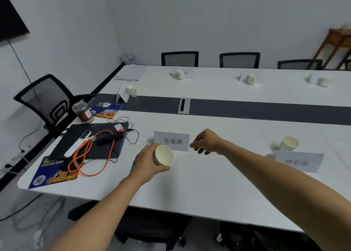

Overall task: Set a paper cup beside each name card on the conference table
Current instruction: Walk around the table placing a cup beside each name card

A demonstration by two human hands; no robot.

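Observation:
My left hand [146,161] grips a white paper cup [163,155], tilted with its mouth towards me, just in front of the near name card [171,141]. To that card's right edge hovers my right hand [206,141], fingers loosely curled and holding nothing. A second cup [288,143] stands behind another name card [298,160] at the right. Far across the white conference table [209,190], cups [180,74] [252,78] [323,82] stand by cards, and one more cup [132,90] sits by a card at the left end.
A black mat with an orange cable [89,155], a white device and black wires lies at the left, beside a jar [83,112] and blue leaflets. Office chairs [47,100] [180,58] line the far side and left end. A cable port [183,105] sits in the table's grey centre strip.

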